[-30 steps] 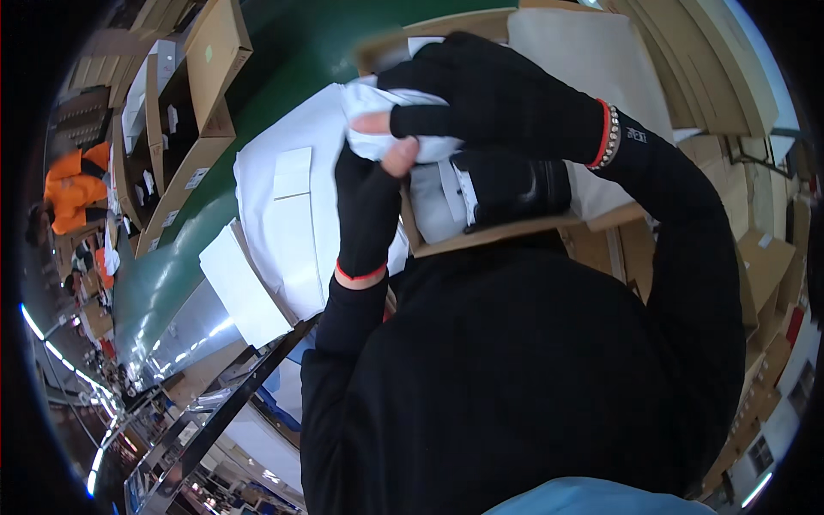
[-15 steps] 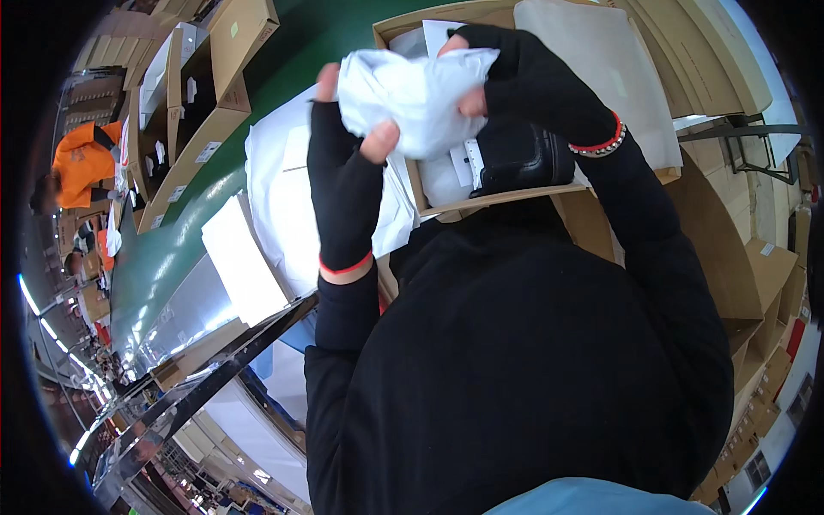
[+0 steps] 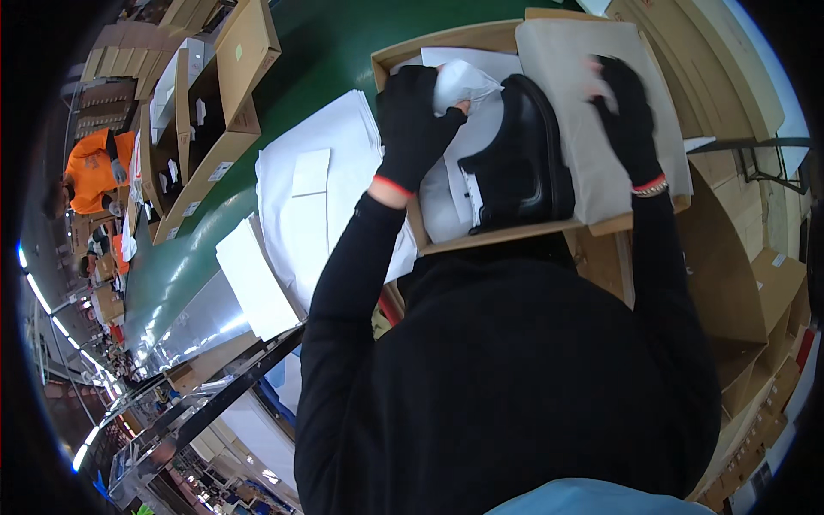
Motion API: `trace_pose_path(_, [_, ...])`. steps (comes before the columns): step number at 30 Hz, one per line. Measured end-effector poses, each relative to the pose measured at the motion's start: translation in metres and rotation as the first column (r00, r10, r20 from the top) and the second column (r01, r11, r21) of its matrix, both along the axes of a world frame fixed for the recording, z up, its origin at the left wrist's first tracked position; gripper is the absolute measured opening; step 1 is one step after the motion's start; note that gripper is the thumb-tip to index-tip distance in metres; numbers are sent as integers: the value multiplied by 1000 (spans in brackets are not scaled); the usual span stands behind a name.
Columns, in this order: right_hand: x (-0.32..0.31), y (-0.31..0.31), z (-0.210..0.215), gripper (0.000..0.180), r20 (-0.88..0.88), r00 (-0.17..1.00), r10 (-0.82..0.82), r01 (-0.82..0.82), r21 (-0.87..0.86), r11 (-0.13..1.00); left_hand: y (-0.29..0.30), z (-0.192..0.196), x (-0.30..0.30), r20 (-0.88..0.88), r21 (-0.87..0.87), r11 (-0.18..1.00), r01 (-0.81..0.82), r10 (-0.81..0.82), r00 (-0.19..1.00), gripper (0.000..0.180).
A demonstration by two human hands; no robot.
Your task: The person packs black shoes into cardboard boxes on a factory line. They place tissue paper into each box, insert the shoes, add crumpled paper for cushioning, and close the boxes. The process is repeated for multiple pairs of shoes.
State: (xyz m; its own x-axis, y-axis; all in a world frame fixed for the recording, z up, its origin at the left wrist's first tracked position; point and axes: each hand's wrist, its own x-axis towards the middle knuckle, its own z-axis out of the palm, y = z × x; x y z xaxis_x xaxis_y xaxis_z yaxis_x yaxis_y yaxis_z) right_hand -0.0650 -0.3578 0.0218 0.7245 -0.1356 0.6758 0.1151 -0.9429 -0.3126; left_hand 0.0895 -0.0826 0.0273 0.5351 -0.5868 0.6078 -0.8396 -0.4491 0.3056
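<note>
While my left hand (image 3: 414,120) grips the crumpled white paper wad (image 3: 463,81) above the open cardboard box (image 3: 506,236), my right hand (image 3: 625,112) lies spread on grey wrapping paper (image 3: 584,146). Risk: wad slipping beside black shoe (image 3: 519,163), not inside it.

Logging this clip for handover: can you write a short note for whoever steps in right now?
Left hand: gloved, closed on a wad of white paper over the open cardboard box.
Right hand: gloved, flat on the grey sheet at the box's right side.
A black shoe lies in the box on white paper.
Done: shoe boxed.
Left: wad not yet set down; box open.
</note>
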Motion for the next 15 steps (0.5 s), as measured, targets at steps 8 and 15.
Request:
trace_pose_path(8, [-100,-101,-134,45,-336,657,-675,581,-345,737,-109,-54,49,-44,227,969,102,-95,995,46])
trace_pose_path(15, [-79,-84,-141,35,-450,540,-711,548,-453,703,-109,-58,51,-301,349,906,239,-134,944,48])
